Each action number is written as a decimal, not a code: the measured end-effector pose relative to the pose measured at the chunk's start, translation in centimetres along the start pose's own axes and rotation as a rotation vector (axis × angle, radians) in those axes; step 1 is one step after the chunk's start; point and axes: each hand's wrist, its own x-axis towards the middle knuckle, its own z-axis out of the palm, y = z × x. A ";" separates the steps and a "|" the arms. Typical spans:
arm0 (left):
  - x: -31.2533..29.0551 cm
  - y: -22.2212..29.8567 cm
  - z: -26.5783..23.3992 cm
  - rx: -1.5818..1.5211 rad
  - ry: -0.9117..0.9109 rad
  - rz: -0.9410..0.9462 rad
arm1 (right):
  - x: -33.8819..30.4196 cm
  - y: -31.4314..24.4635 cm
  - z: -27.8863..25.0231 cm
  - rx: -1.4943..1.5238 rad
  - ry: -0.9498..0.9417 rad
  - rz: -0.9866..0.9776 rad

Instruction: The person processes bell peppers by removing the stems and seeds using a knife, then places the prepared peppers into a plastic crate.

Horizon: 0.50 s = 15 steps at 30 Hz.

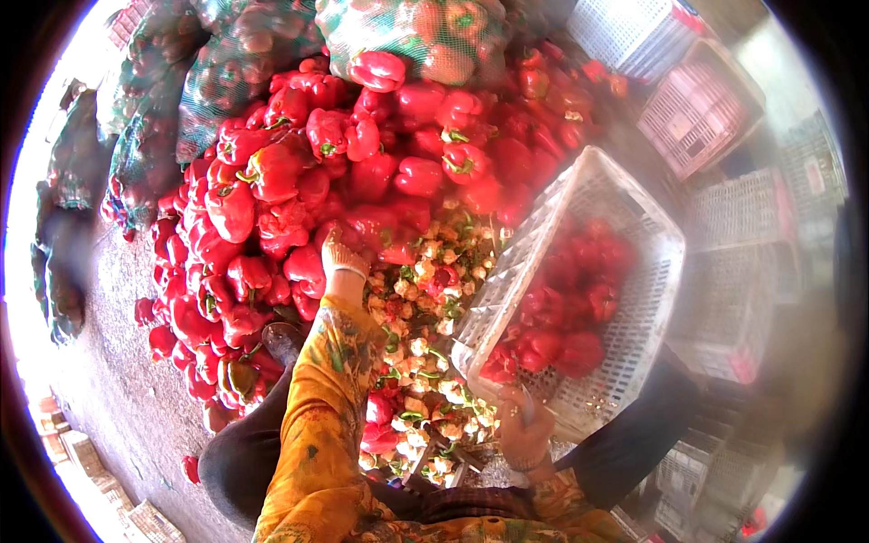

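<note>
Your left hand (342,254) touched glossy, lobed peppers (230,213) heaped on rough floor (127,362) by mesh sacks (240,81); your right hand (527,433) was beside a latticed plastic crate (518,271). I couldn't tell either grip.

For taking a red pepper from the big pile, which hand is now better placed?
Probably the left hand: its arm is stretched forward and it is right at the pepper pile. The right hand is farther away, near the white crate.
</note>
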 end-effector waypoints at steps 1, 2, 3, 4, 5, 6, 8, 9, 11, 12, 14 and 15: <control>2.7 3.6 -5.3 0.058 -0.156 0.023 | -0.2 -0.5 0.8 0.053 -0.047 0.003; 2.3 2.5 -6.0 0.100 -0.174 0.063 | -0.2 -0.1 0.8 0.068 -0.035 0.034; 0.9 1.6 -6.1 0.142 -0.200 0.106 | -0.2 0.2 0.8 0.067 -0.023 0.043; -0.8 0.6 -5.7 0.182 -0.232 0.147 | -0.1 0.4 0.7 0.067 -0.010 0.052; -2.9 -0.4 -5.3 0.025 -0.317 0.160 | 0.2 0.5 0.6 0.058 -0.007 0.024; -4.6 -1.1 -5.3 0.087 -0.368 0.201 | 0.3 0.2 0.3 0.097 -0.021 0.088; -8.9 -1.7 -5.3 0.213 -0.466 0.295 | 1.0 -1.2 -0.2 0.177 -0.056 0.209; -11.5 -2.2 -4.9 0.293 -0.518 0.334 | 1.6 -1.7 -0.5 0.152 -0.075 0.282; -18.5 -1.6 -2.7 0.504 -0.594 0.346 | 2.3 -1.6 0.0 0.263 -0.046 0.291; -20.5 -2.4 -2.2 0.604 -0.641 0.332 | 2.8 -0.8 0.2 0.373 0.024 0.233; -22.7 -2.2 -3.0 0.818 -0.685 0.300 | 3.6 -4.2 -0.4 0.393 0.032 0.181; -24.5 -2.6 -2.5 0.933 -0.688 0.249 | 4.0 -5.9 -1.2 0.396 -0.037 0.201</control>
